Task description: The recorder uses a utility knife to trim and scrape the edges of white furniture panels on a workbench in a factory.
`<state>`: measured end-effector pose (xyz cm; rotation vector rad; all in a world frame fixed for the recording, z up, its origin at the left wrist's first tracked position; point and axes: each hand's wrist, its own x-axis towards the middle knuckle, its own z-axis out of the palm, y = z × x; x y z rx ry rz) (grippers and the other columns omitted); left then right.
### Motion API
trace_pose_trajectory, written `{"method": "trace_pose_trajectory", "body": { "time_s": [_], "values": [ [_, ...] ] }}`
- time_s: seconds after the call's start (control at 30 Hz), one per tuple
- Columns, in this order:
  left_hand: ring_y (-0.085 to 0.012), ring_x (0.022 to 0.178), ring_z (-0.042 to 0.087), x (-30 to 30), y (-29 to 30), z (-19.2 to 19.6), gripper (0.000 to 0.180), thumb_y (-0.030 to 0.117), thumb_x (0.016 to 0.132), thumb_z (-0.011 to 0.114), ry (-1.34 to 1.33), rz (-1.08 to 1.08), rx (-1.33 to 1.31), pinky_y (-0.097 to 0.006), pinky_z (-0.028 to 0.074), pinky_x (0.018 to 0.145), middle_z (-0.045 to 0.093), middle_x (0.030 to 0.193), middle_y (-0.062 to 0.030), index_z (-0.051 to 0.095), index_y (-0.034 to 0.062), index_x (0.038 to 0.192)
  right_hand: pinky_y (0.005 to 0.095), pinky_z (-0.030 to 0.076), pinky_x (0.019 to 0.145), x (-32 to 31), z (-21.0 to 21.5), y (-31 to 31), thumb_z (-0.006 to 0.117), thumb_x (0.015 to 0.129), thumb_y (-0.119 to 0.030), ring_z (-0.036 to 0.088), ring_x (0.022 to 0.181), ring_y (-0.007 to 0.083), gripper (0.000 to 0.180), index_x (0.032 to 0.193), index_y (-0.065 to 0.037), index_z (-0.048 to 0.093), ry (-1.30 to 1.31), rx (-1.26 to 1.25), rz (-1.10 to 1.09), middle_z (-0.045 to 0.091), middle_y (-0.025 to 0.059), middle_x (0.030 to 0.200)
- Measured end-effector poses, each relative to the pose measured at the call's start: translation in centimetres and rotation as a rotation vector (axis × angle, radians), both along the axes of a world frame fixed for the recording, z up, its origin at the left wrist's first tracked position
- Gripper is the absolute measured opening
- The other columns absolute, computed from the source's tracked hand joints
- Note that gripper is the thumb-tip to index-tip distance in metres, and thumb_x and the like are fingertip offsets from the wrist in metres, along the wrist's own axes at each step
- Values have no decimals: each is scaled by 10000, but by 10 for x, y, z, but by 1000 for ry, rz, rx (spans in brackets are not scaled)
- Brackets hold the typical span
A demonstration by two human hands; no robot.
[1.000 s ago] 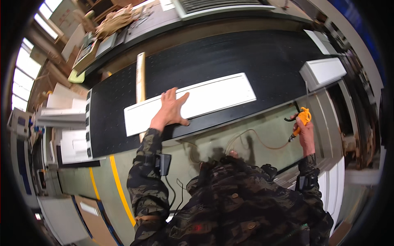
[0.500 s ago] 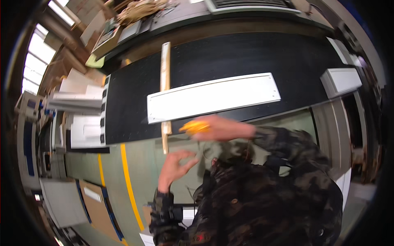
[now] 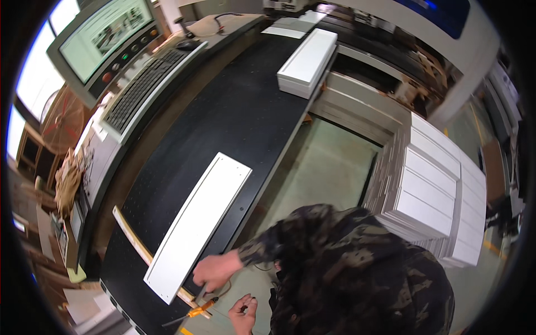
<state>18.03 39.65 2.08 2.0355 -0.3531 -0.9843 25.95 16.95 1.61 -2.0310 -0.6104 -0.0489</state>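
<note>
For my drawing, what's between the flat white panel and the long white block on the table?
Bare black tabletop separates panel from block in the head view.

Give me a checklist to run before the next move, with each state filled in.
1. White panel lying face-up on the black table: ok.
2. Wooden strip passing under the panel, showing on both sides: ok.
3. Long white block apart from the panel: ok.
4. Right hand off the panel: cannot tell; it is right beside the edge.
5. Left hand empty: cannot tell; fingers curled.
6. Orange air gun securely supported: cannot tell.
</note>
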Motion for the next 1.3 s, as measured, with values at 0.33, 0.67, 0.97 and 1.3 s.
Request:
{"method": "trace_pose_trajectory", "body": {
  "time_s": [0.33, 0.67, 0.97, 1.3],
  "values": [
    [-118, 793, 697, -4, -167, -26, 249, 91, 852, 798, -151, -304, -212, -272, 538, 775, 750, 843, -94, 762, -19, 1072, 286, 561, 712, -211, 38, -364, 725, 932, -234, 674, 811, 94, 196, 992, -51, 760, 152, 464, -1072, 739, 27, 896],
    [-142, 761, 671, -35, -408, 13, 267, 102, 893, 761, -413, -390, -265, -278, 528, 740, 697, 826, -96, 726, -38, 1117, 295, 395, 449, -258, 17, -717, 719, 945, -331, 500, 530, 106, 387, 1003, 40, 626, -82, 808, -1729, 537, 16, 701],
    [-261, 653, 675, -10, -490, -5, 145, 102, 897, 750, -824, -254, -345, -334, 529, 587, 719, 834, -128, 760, 39, 1028, 450, 448, 1081, -205, -1, -851, 751, 842, -569, 561, 1288, 447, 935, 1285, 219, 510, 133, 411, -2005, 571, 363, 1348],
    [-257, 597, 676, 16, -506, -33, 132, 167, 925, 725, -792, -154, -348, -343, 539, 562, 715, 785, -108, 766, 61, 992, 421, 494, 965, -206, -39, -882, 807, 834, -501, 658, 1138, 356, 866, 1238, 226, 564, 26, 414, -1759, 659, 311, 1239]
  ]
}}
